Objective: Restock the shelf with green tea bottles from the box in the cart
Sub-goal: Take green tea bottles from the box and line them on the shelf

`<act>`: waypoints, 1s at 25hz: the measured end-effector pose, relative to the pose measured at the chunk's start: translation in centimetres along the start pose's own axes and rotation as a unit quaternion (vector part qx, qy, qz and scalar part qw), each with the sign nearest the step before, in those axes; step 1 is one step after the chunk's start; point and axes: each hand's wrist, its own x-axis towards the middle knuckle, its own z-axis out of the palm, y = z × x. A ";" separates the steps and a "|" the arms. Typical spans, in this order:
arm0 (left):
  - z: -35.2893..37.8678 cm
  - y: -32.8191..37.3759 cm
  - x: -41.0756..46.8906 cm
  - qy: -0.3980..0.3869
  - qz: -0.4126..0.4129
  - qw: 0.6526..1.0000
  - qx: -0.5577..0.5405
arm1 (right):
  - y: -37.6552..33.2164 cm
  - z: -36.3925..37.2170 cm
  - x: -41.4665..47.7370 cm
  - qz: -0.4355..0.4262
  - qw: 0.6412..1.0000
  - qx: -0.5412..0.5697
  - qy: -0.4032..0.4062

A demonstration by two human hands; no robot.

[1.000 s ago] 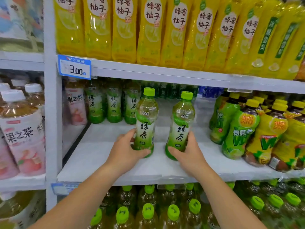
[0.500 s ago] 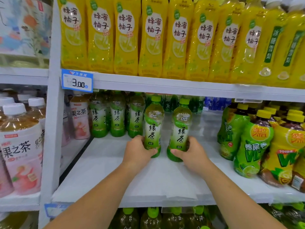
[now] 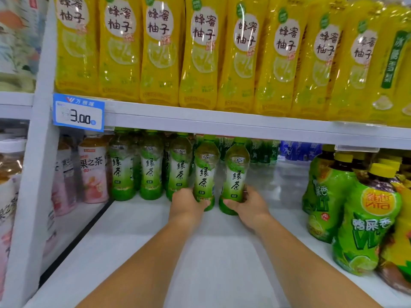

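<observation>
Two green tea bottles stand upright deep on the white shelf (image 3: 142,241). My left hand (image 3: 185,204) grips the base of the left green tea bottle (image 3: 205,172). My right hand (image 3: 249,205) grips the base of the right green tea bottle (image 3: 236,174). Both bottles sit just right of a row of three matching green tea bottles (image 3: 150,172) at the back. The box and the cart are out of view.
A pink peach tea bottle (image 3: 93,170) stands left of the green row. Green and yellow lime drink bottles (image 3: 364,221) crowd the right side. Yellow honey pomelo bottles (image 3: 200,52) fill the shelf above, with a 3.00 price tag (image 3: 79,113). A white upright (image 3: 33,174) bounds the left.
Both hands have pushed the two bottles further back along the shelf, from near the front edge to beside the back row. The camera has moved closer.
</observation>
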 end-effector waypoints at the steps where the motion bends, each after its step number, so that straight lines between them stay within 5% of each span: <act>1: 0.3 0.0 0.4 0.002 0.006 1.000 0.017 | 0.2 0.1 0.6 -0.001 1.000 -0.005 -0.001; 9: 1.7 -0.1 2.0 0.040 0.024 0.992 0.114 | 1.8 1.7 3.8 -0.034 0.999 0.020 0.010; 25: 2.3 -1.0 2.7 0.066 0.013 0.997 0.039 | 1.3 2.8 3.7 -0.054 0.998 -0.018 0.020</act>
